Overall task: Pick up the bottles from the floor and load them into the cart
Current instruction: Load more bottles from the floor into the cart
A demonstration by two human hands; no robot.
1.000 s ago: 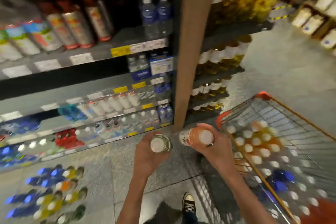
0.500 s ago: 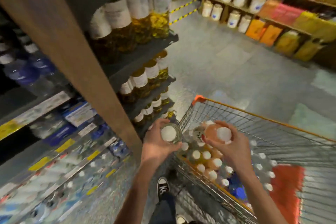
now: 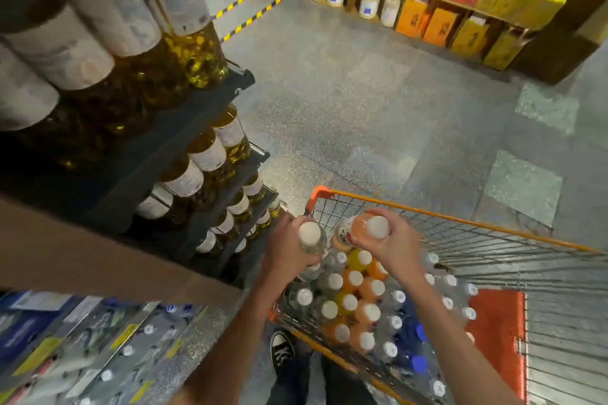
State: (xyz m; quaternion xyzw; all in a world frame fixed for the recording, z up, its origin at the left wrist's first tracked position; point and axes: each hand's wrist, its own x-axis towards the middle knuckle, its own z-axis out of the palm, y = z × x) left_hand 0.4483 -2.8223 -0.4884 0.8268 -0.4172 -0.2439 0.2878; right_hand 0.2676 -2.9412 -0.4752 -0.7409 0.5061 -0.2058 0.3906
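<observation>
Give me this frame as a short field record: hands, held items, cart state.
left hand: grips a clear bottle with a white cap, over the cart's near left corner
right hand: grips an orange bottle with a white cap, over the cart
cart: orange-rimmed wire basket, left part packed with upright bottles
cart contents: orange, yellow and clear bottles, mostly white caps
placed yet: no, both bottles in hand

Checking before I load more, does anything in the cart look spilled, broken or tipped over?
Nothing stands out. The bottles in the cart stand upright, caps on, with no spill visible. The left hand and right hand each hold a capped bottle over it.
</observation>
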